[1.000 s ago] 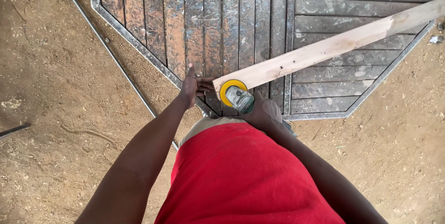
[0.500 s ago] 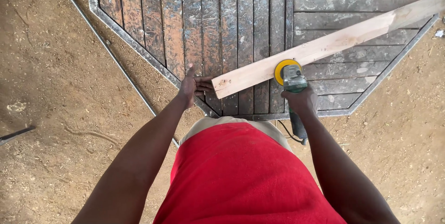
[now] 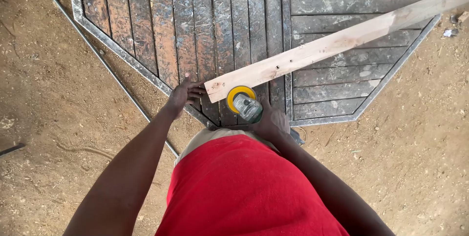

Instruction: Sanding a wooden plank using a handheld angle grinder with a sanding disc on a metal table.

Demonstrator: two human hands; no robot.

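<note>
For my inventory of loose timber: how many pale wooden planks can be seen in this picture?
1. The pale wooden plank lies slanted across the dark slatted metal panel. The left hand holds its near end; the right hand presses a yellow-disc grinder against it. The red shirt may hide others.

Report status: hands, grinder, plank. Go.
Left hand steadies the near end of the pale plank. Right hand grips the angle grinder, yellow disc at the plank's lower edge. Plank lies across a metal-framed slatted panel; nothing obstructing.
</note>
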